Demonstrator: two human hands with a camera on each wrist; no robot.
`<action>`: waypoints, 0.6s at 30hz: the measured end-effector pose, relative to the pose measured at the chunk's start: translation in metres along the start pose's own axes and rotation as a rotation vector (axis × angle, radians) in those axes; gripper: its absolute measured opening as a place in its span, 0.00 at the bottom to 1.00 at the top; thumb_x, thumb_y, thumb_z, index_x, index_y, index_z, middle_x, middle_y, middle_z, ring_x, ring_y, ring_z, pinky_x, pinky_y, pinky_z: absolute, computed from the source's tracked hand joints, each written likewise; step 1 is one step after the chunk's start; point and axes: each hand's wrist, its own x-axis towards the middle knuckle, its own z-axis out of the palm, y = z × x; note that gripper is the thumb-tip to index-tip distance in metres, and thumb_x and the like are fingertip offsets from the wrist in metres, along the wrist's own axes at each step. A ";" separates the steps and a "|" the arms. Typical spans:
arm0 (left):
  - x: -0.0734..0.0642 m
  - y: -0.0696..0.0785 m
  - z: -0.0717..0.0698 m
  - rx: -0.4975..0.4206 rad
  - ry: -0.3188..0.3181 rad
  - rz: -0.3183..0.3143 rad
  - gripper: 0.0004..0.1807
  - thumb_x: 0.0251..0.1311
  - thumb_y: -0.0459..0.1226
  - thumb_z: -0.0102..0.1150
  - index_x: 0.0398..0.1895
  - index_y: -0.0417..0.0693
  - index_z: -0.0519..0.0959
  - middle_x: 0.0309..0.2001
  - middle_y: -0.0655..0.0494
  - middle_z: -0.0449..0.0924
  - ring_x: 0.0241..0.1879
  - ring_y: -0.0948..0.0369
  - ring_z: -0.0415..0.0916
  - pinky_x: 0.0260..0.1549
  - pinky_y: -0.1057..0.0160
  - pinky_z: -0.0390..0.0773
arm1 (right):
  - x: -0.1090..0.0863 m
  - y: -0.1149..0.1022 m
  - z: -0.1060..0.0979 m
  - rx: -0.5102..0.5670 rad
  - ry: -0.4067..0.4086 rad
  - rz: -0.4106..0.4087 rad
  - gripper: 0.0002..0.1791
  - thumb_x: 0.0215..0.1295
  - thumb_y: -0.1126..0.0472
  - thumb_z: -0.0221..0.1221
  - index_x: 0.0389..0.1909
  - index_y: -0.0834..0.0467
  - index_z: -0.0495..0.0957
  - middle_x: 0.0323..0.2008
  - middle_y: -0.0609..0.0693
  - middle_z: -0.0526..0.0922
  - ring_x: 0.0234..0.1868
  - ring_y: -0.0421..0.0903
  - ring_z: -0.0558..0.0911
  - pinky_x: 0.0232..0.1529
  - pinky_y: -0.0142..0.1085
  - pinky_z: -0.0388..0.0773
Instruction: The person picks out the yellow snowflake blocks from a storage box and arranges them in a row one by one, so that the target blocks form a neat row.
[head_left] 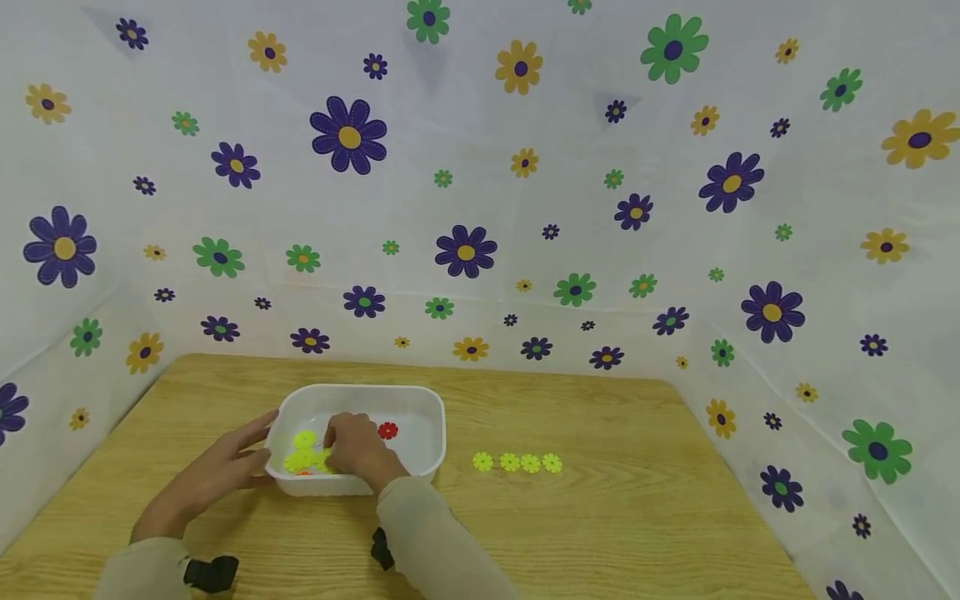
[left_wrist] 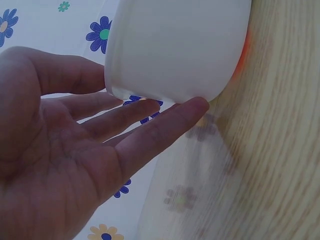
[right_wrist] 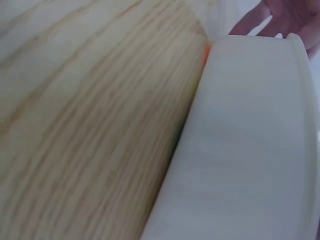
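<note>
A white plastic tub [head_left: 431, 417] sits on the table, holding yellow flower-shaped discs [head_left: 303, 442] at its left end and a red flower-shaped disc [head_left: 387, 431]. My left hand [head_left: 238, 458] is at the tub's left end; in the left wrist view its extended fingers [left_wrist: 160, 127] touch the outer wall. Reaching over the near rim, my right hand [head_left: 356, 443] is inside the tub, fingers bent down beside the yellow discs. Its fingertips are hidden, so I cannot tell whether they pinch a disc. The right wrist view mostly shows the tub's outer wall [right_wrist: 245, 135].
Right of the tub, several yellow flower discs [head_left: 530, 463] lie in a row on the wooden table [head_left: 637, 500], with a wider gap after the leftmost. A white sheet printed with flowers [head_left: 465, 200] encloses the back and sides.
</note>
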 end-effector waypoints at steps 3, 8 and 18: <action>0.000 0.000 0.001 0.001 0.001 -0.002 0.39 0.77 0.34 0.43 0.82 0.34 0.38 0.79 0.21 0.42 0.71 0.26 0.62 0.53 0.48 0.88 | 0.000 0.005 -0.004 0.030 0.016 -0.039 0.04 0.62 0.63 0.70 0.34 0.52 0.84 0.33 0.42 0.80 0.35 0.39 0.73 0.38 0.31 0.77; -0.001 0.000 0.000 0.001 0.000 -0.007 0.39 0.77 0.33 0.43 0.82 0.34 0.38 0.79 0.21 0.42 0.71 0.26 0.62 0.53 0.48 0.88 | -0.002 0.012 -0.012 0.107 0.056 -0.089 0.03 0.60 0.65 0.71 0.33 0.55 0.87 0.31 0.43 0.84 0.28 0.36 0.73 0.31 0.24 0.75; 0.000 0.001 0.001 -0.002 0.005 -0.001 0.40 0.77 0.36 0.45 0.83 0.37 0.39 0.79 0.23 0.43 0.71 0.26 0.62 0.53 0.49 0.88 | -0.011 0.025 -0.035 0.334 0.027 -0.143 0.04 0.66 0.70 0.66 0.37 0.61 0.89 0.27 0.52 0.89 0.19 0.39 0.83 0.23 0.27 0.84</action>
